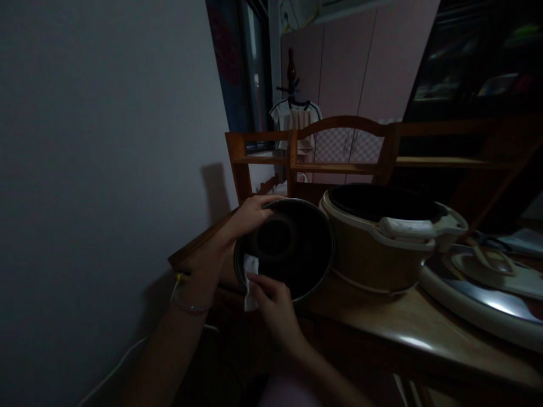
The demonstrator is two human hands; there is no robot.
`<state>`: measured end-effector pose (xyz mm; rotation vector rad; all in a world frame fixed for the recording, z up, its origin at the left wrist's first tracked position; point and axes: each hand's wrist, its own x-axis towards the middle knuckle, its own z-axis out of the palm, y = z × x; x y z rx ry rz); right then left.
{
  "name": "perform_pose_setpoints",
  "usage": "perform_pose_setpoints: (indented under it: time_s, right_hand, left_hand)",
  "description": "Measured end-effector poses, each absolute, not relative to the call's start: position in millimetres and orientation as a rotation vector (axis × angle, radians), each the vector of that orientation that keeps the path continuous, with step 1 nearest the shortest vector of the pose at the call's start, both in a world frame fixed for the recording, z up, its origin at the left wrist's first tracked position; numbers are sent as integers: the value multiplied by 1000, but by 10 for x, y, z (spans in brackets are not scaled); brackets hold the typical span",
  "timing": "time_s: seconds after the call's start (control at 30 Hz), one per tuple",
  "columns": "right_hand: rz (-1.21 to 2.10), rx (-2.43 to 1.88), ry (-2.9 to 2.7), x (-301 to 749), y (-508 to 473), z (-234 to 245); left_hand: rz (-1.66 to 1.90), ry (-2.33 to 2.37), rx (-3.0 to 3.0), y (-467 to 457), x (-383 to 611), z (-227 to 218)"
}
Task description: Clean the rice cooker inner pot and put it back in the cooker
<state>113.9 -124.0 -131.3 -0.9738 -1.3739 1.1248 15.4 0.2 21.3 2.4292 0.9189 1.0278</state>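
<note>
A dark round inner pot [305, 243] is tilted on the table with its open mouth facing me. My left hand [254, 210] grips the pot's upper left rim, its thumb inside the mouth and its fingers over the outside. A folded white tissue or cloth [251, 265] lies over the lower left rim; its exact kind is hard to make out in the dim light. Pinched around it are the fingers of my right hand [271, 302]. Just right of the pot stands a cooker body [369, 257] with a pale rim and a dark interior.
At the far right a large cooker lid [479, 294] lies on the wooden table [373, 314]. A wooden shelf rack [345, 168] runs along the back edge. The white wall [114, 135] is close on the left, and a white cord [123, 359] hangs below.
</note>
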Motion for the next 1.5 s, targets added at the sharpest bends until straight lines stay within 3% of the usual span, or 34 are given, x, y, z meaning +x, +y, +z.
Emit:
perform_pose_setpoints:
  time_s: [0.33, 0.73, 1.23, 1.5]
  right_hand:
    - [881, -996, -1725, 1340, -1331, -1353]
    - [168, -1065, -2277, 1357, -1320, -1330]
    - [323, -939, -2191, 1429, -1317, -1495]
    - [774, -762, -1846, 1468, -1189, -1473]
  left_hand:
    - [997, 915, 2365, 113, 95, 215]
    - [969, 942, 2318, 171, 23, 206]
    - [943, 923, 2337, 114, 143, 266]
    - [937, 944, 2354, 111, 181, 266]
